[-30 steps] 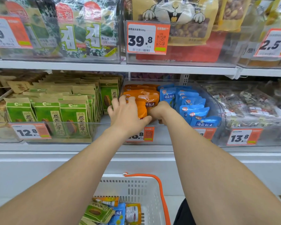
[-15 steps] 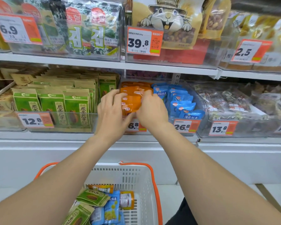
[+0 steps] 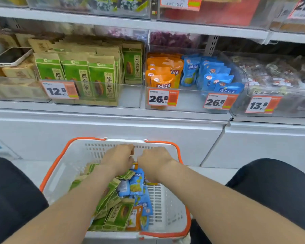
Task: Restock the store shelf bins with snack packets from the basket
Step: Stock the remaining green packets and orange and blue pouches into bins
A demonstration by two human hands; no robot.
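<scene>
Shelf (image 3: 95,113) bins (image 3: 188,101) tagged 12.8, 26.8, 26.8, 13.8. White basket (image 3: 167,208) below, full of green, blue and orange packets (image 3: 116,205). Left hand (image 3: 119,158) and right hand (image 3: 154,162) are curled inside it, can't tell what they've got.

white basket (image 3: 167,205), orange rim, green packets (image 3: 113,205)

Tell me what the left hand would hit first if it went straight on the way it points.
Probably the basket's far wall: the left hand points forward over the packets at that slotted white side. Depth is unclear; it might clear the rim and reach the white shelf base.
</scene>
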